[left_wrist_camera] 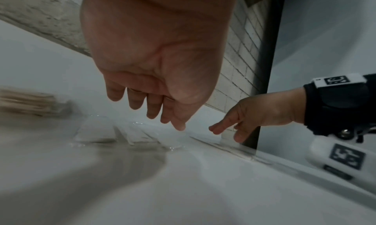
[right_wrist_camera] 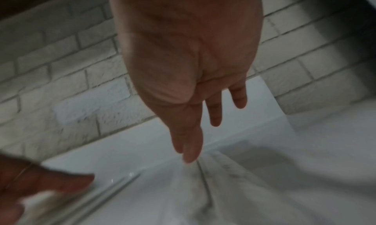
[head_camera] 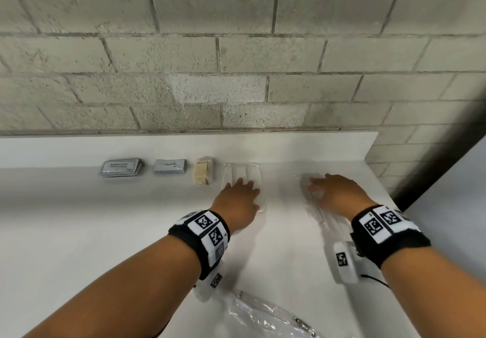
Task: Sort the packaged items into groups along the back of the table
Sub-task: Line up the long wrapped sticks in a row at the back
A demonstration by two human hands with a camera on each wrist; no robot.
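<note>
Both flat and spread — left hand (head_camera: pixel 238 201) on the clear packs (head_camera: pixel 243 177), right hand (head_camera: pixel 332 194) on a clear pack (head_camera: pixel 313 201) just right of those — slide gently, no crinkling.

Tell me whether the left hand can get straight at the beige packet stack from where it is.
Probably yes. The left hand is open over the clear packets, right beside the beige packet stack, with nothing between them.

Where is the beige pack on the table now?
In the head view the beige pack lies in the back row, left of centre, between the small grey sachets and the clear packs under the left hand.
</note>
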